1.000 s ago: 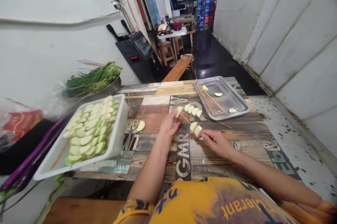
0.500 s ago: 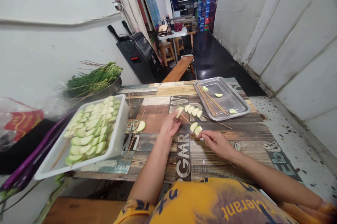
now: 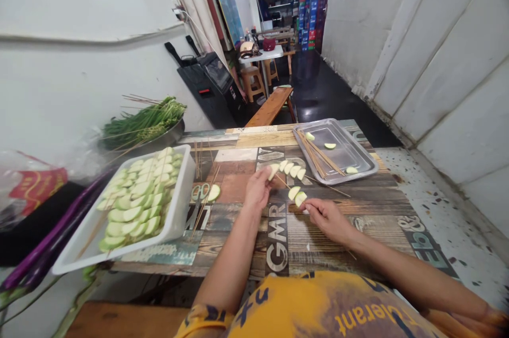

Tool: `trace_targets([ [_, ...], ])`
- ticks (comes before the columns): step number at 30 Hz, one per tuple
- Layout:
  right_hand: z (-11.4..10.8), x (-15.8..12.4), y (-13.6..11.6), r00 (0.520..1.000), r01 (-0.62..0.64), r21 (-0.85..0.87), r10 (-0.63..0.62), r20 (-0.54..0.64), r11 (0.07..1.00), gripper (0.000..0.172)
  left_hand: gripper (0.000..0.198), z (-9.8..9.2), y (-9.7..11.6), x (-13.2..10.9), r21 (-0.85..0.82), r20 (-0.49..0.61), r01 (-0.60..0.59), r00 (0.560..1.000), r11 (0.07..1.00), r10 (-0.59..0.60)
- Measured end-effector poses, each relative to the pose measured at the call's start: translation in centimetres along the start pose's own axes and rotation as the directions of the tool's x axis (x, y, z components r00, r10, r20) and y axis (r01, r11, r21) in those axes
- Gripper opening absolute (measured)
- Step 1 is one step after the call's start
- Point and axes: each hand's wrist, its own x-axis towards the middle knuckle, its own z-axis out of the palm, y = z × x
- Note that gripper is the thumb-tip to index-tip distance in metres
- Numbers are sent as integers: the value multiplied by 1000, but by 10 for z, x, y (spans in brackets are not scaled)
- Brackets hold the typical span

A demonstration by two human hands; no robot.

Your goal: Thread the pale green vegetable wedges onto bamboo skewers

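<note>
My left hand (image 3: pixel 259 188) pinches a pale, green-skinned vegetable slice (image 3: pixel 273 171) at the far end of a thin wooden skewer (image 3: pixel 283 181). In my right hand (image 3: pixel 326 217) is the skewer's near end, gripped between thumb and fingers. Two similar slices (image 3: pixel 300 199) are threaded close to my right fingertips. Beyond my hands, a row of several slices (image 3: pixel 295 171) lies on the table, with a skewer (image 3: pixel 332 187) extending right from it. At the left, a white plastic tub (image 3: pixel 186 179) holds many slices and some skewers.
A metal tray (image 3: pixel 358 150) at the back right carries skewers and 3 slices. Left of my hands lie scissors (image 3: pixel 200 191), a slice (image 3: pixel 213 193) and loose skewers (image 3: pixel 204 203). Past the tub are a metal bowl (image 3: pixel 169 134) of green vegetables and purple eggplants (image 3: pixel 51 240).
The view has shifted very slightly. Both hands keep almost the same pose, with the slice in my left hand still at the skewer's far end.
</note>
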Motion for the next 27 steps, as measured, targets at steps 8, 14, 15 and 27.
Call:
trace_targets([
  [8, 0, 0, -3, 1000, -16, 47, 16, -1, 999, 32, 16, 3, 0, -3, -3, 16, 15, 1000, 1000, -15],
  [14, 0, 0, -6, 1000, -10, 49, 10, -6, 999, 31, 16, 2, -4, -2, 3, 47, 48, 998, 999, -48],
  [15, 0, 0, -6, 1000, -11, 49, 11, -8, 999, 31, 17, 2, -5, -2, 5, 53, 52, 997, 999, -52],
  [27, 2, 2, 0, 1000, -2, 43, 3, -24, 999, 32, 17, 7, -8, -6, -33, 75, 66, 995, 997, -63],
])
